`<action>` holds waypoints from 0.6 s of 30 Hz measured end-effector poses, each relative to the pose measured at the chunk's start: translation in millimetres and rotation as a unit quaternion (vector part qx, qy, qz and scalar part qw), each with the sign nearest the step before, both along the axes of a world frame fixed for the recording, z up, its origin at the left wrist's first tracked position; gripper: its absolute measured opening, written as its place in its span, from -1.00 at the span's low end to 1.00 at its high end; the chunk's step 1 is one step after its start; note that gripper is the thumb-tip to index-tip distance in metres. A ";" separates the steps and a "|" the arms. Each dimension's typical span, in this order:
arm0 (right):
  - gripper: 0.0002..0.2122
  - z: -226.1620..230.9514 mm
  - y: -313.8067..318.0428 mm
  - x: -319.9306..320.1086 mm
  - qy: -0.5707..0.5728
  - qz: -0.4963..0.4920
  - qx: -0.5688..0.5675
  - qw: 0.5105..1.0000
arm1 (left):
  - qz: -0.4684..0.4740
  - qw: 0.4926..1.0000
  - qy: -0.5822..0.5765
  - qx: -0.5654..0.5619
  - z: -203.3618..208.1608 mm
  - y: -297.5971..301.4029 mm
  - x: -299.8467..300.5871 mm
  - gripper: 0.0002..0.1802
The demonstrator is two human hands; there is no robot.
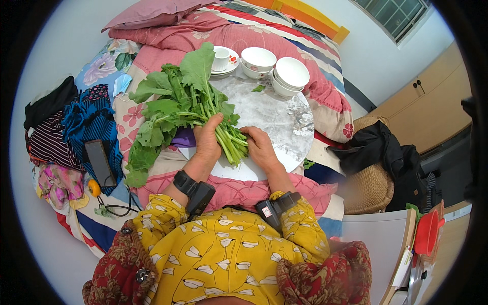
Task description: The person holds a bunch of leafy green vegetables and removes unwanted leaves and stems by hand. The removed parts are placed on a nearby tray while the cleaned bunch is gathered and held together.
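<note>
A bed covered with a pink floral quilt [152,56] and a striped blanket [284,35] fills the room's middle, under a white wall with a window at the upper right and a yellow headboard [310,18] behind. On the bed lies a round grey marbled tabletop [284,119], its bare part showing right of the hands. At its far edge stand a white cup on a saucer [221,58] and stacked white ceramic bowls [291,73], with another white bowl [258,58] between them. A small green leaf scrap [258,88] lies near the bowls.

To the left, on the quilt, are a heap of folded dark and striped clothes [56,127], a black flat phone [99,162] and a small orange round thing [94,188]. To the right a woven wicker chair [373,185] carries a black garment [381,145]; a red plastic item [427,231] sits at the lower right beside a white board.

The bunch of leafy green vegetables with pale stems [175,107] lies across the tabletop's left part, leaves spilling over its left edge. The left hand [208,140] has its grip wrapped around the stems, thumb over them. The right hand [260,147] rests just beside the cut stem ends, fingers curled and touching them; whether it pinches a stem cannot be told.
</note>
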State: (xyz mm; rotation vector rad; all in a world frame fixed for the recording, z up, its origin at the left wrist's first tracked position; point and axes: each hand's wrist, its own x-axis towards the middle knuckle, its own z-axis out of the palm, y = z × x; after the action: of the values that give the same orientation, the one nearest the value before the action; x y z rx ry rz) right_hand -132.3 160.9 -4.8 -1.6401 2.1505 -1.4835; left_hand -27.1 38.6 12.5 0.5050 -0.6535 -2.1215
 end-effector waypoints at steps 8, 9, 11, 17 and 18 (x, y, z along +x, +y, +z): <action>-0.76 -1.4 3.1 2.1 -0.077 -0.014 -0.002 0.997 | -0.004 1.000 -0.007 0.001 2.8 0.5 -0.2 -0.76; -0.76 -1.8 3.1 2.1 -0.094 -0.021 -0.001 0.995 | -0.006 1.000 -0.006 0.004 2.5 0.1 -0.5 -0.75; -0.77 -2.4 3.1 1.9 -0.096 -0.020 0.000 0.995 | -0.010 1.000 -0.006 0.008 1.5 -0.7 -0.7 -0.75; -0.76 -2.8 3.6 1.1 -0.096 -0.019 -0.002 0.995 | -0.018 1.000 -0.014 0.019 -0.6 -1.8 -0.5 -0.72; -0.76 -3.1 3.5 1.0 -0.095 -0.016 -0.006 0.995 | -0.018 1.000 -0.015 0.021 -0.7 -2.0 -0.7 -0.72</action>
State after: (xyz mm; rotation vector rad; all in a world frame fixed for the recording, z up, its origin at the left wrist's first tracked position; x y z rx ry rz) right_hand -131.3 164.4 -7.9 -1.4091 2.0786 -1.5922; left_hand -27.8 36.6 11.8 0.5530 -0.6405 -2.1690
